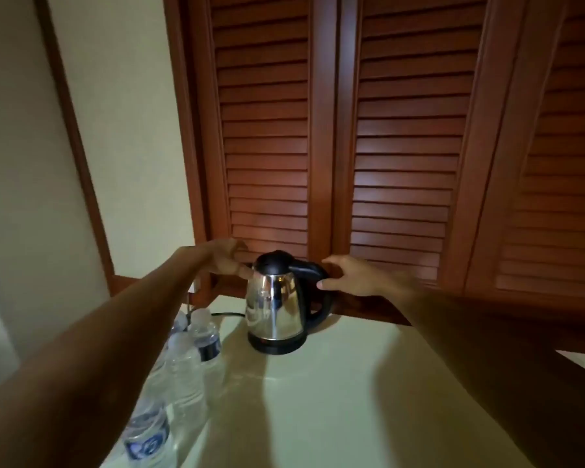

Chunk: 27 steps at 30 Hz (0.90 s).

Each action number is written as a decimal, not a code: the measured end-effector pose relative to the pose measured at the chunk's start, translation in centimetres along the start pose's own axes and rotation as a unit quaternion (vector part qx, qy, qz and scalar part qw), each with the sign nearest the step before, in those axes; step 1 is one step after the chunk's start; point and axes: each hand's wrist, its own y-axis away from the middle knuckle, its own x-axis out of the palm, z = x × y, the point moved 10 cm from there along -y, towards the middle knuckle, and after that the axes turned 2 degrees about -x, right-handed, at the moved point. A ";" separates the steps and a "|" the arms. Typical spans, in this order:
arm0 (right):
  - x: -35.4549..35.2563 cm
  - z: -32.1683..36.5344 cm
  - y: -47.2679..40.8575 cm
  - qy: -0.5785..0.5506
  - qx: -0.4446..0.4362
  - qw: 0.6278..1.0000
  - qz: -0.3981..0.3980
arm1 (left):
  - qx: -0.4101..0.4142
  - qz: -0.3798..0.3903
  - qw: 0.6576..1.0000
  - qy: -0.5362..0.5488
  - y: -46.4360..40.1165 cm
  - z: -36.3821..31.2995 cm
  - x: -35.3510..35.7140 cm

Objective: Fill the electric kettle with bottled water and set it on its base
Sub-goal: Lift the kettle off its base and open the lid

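Observation:
A steel electric kettle (273,305) with a black lid and black handle stands on its black base (277,346) at the back of a pale counter (368,393). Its lid is down. My left hand (228,258) hovers by the spout side near the lid, fingers loosely spread, a fingertip close to or touching the rim. My right hand (355,276) reaches at the handle with fingers spread and the thumb near the handle; it holds nothing. Clear plastic water bottles (203,336) with caps on stand at the left, partly hidden under my left forearm.
Dark wooden louvred doors (402,146) rise right behind the counter. A black power cord (225,314) runs from the base toward the left wall. Another labelled bottle (147,437) stands near the counter's front left edge.

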 end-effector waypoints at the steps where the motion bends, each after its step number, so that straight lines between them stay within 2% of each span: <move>1: 0.8 0.5 -0.4 -0.017 -0.009 1.000 0.002 | 0.008 0.014 1.000 0.012 0.6 0.1 0.3; 7: 2.4 0.2 -1.6 -0.106 0.021 0.990 -0.094 | 0.009 0.061 0.997 0.049 -0.6 3.5 2.8; 11: 2.2 0.3 -1.1 -0.159 0.035 0.979 -0.124 | 0.042 0.071 0.993 0.088 -2.0 3.7 3.6; 16: 2.2 -0.3 -0.6 -0.228 0.049 0.961 -0.152 | 0.067 0.015 0.992 0.107 -4.0 3.3 3.4; 19: 2.3 -0.6 -0.3 -0.249 0.071 0.950 -0.172 | 0.069 -0.017 0.985 0.156 -3.7 3.1 3.0; 24: 0.2 -0.5 0.5 -0.301 0.107 0.918 -0.237 | 0.083 -0.050 0.941 0.325 -2.2 2.1 1.0; 27: -2.9 1.5 0.8 -0.299 0.096 0.914 -0.257 | 0.098 -0.074 0.930 0.346 -1.5 0.9 -2.4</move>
